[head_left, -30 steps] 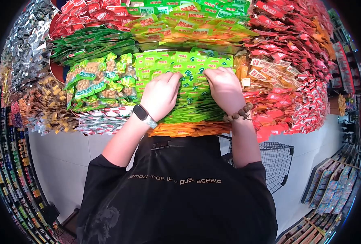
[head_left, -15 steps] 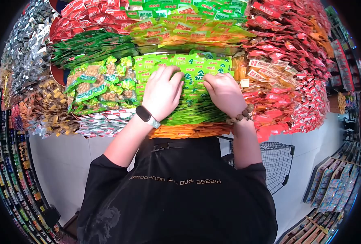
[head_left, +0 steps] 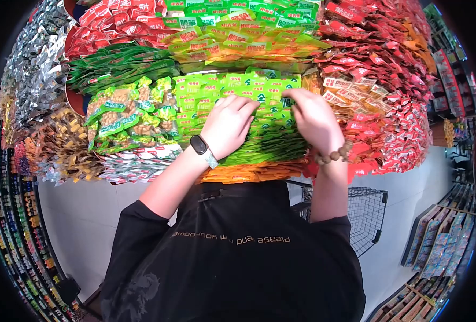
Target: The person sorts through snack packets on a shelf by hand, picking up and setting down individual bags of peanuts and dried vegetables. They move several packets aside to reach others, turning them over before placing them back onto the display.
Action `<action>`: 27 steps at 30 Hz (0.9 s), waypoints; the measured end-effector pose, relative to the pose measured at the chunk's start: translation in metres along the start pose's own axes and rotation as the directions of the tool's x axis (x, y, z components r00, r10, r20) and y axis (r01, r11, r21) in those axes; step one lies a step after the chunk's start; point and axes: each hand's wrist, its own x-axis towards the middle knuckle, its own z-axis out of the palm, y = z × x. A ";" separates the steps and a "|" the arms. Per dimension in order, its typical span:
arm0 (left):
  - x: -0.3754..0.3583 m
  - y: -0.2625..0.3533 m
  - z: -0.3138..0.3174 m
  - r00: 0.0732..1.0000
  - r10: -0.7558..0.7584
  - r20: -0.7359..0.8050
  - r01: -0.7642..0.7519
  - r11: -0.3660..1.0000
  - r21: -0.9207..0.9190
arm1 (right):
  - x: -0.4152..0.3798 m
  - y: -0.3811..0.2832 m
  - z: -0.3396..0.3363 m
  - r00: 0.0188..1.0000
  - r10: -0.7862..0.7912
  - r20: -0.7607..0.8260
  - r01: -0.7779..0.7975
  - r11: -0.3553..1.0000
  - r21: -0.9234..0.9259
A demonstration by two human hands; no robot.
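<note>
My left hand [head_left: 229, 124], with a dark fitness band [head_left: 199, 145] on its wrist, lies over the green snack packets [head_left: 197, 92]. Its fingers stretch forward and right, resting on the packets' upper faces. At the right edge of the same pile is my right hand [head_left: 319, 119], wearing a brown bead bracelet [head_left: 334, 155]. Its bent fingers reach left and touch the packets, with the thumb side apart from them. No packet appears lifted in either hand. The packets stand in close overlapping rows, and my hands hide some of them.
Clear nut packets [head_left: 112, 112] adjoin on the left, orange packets [head_left: 248, 173] in front, and red packets [head_left: 399, 118] on the right. Dark green packets [head_left: 122, 64] and yellow-green packets [head_left: 243, 49] lie behind. A black wire cart [head_left: 367, 217] stands at the right front.
My right hand has moved right and slightly down, its fingers less curled. My left hand has shifted right and a little toward me across the green packets.
</note>
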 end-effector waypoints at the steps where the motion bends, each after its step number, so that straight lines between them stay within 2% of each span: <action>1: 0.000 0.001 0.001 1.000 -0.009 0.012 0.009 1.000 0.008 | -0.002 0.002 -0.006 0.998 0.047 0.047 -0.046 0.999 -0.024; 2: 0.000 0.003 0.002 1.000 -0.013 0.012 0.013 1.000 0.022 | -0.003 0.004 -0.010 0.991 0.098 0.090 -0.094 0.994 -0.051; 5: 0.004 0.006 0.004 1.000 -0.020 0.015 0.019 0.999 0.042 | -0.002 0.012 0.000 0.961 0.080 0.264 -0.043 0.989 -0.143; 8: 0.004 0.005 0.003 0.999 -0.032 0.022 0.032 0.999 0.031 | 0.000 0.011 0.004 0.944 0.097 0.315 -0.039 0.982 -0.186; 9: 0.004 0.006 0.003 0.999 -0.029 0.023 0.028 0.999 0.032 | 0.003 0.013 0.006 0.934 0.169 0.315 -0.114 0.976 -0.184; 16: 0.011 0.002 0.007 0.997 0.005 0.083 -0.007 0.999 0.032 | -0.009 0.022 0.019 0.978 0.109 0.180 -0.124 0.990 0.074; 17: 0.012 0.003 0.007 0.995 0.005 0.104 -0.010 0.999 0.049 | -0.009 0.021 0.016 0.959 0.146 0.243 -0.175 0.979 0.102; 20: 0.014 0.006 0.010 0.990 0.025 0.137 -0.038 0.995 0.092 | -0.017 0.014 0.017 0.972 0.088 0.216 -0.118 0.985 0.130; 21: 0.013 0.007 0.013 0.991 0.045 0.128 -0.058 0.993 0.102 | -0.018 0.015 0.024 0.991 0.007 0.133 -0.025 0.990 0.136; 24: 0.012 0.010 0.016 0.990 0.047 0.131 -0.064 0.990 0.127 | -0.025 0.008 0.027 0.952 0.213 0.219 -0.235 0.969 0.080; 27: 0.015 0.010 0.013 0.986 0.029 0.166 -0.048 0.993 0.110 | -0.028 -0.005 0.033 0.999 0.034 -0.022 -0.034 0.999 0.015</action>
